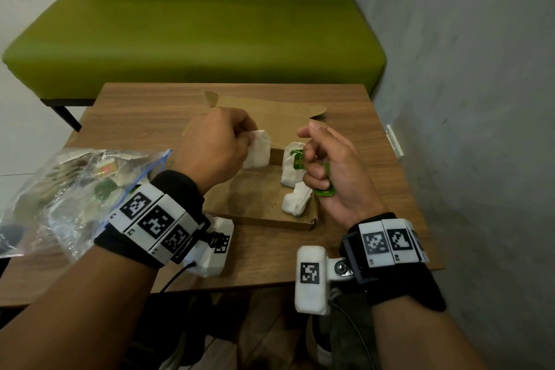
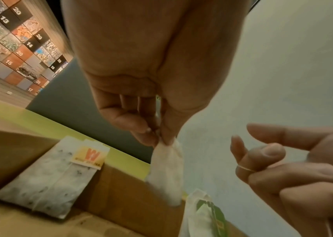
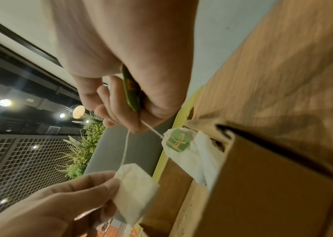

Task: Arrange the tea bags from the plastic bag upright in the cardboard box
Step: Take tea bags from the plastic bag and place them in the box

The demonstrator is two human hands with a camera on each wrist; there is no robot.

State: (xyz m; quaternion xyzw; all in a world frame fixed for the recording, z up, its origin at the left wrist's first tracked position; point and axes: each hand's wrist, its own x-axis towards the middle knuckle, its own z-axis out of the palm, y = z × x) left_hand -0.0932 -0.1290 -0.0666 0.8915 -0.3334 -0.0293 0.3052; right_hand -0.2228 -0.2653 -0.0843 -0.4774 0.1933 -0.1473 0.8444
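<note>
My left grip [image 1: 214,146] pinches a white paper tea bag [image 1: 259,149]; my right grip [image 1: 327,164] clutches its green tag [image 1: 326,191] over the brown cardboard box [image 1: 255,213], with the clear plastic zip bag [image 1: 69,189] on the wooden desk [image 1: 135,117] at my left.

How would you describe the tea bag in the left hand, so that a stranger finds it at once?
On the wooden table lies an open cardboard box. Above its far left part, the left hand pinches a plain white tea bag by its top. Unlike the tea bags at the box's right side, it hangs in the air, and its string runs to the right hand.
</note>
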